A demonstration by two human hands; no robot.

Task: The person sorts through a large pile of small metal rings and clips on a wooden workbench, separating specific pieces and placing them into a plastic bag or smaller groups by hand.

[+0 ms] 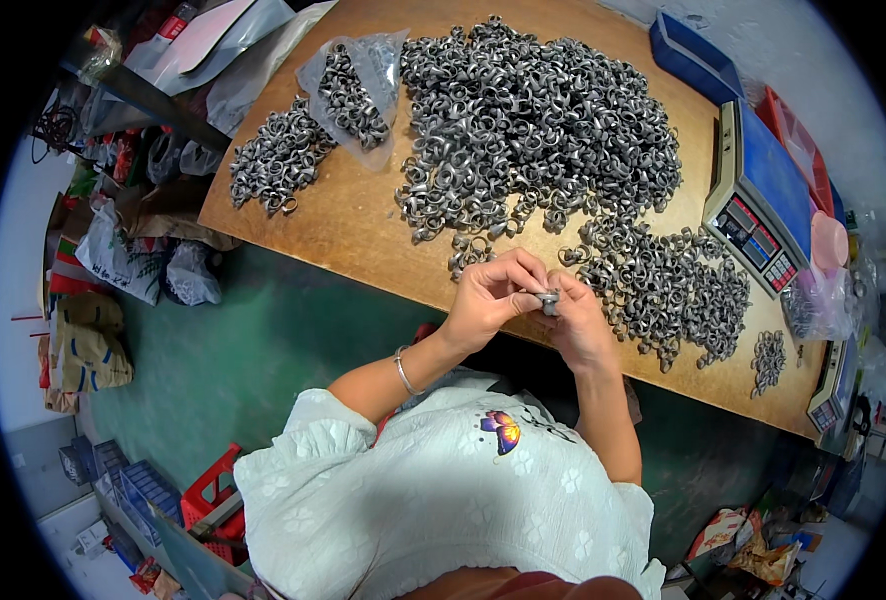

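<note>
Both of my hands meet at the near edge of the wooden table (pixel 363 245), closed around a small grey metal ring (pixel 547 298). Thumb and fingers of my left hand (pixel 491 300) pinch it from one side. My right hand (pixel 580 325) grips it from the other, its fingertips partly hidden. Just beyond my left hand lies a small cluster of rings (pixel 471 253). A large heap of grey metal rings (pixel 538 120) covers the far middle of the table. Beside my right hand spreads a lower pile of rings (pixel 668 290).
At the left lie another ring pile (pixel 278 155) and a clear plastic bag (pixel 373 85) with rings. A blue-topped scale (pixel 763 200) stands at the right, near a blue tray (pixel 695 58) and a red tray (pixel 795 140). A tiny ring pile (pixel 768 362) sits near the right corner.
</note>
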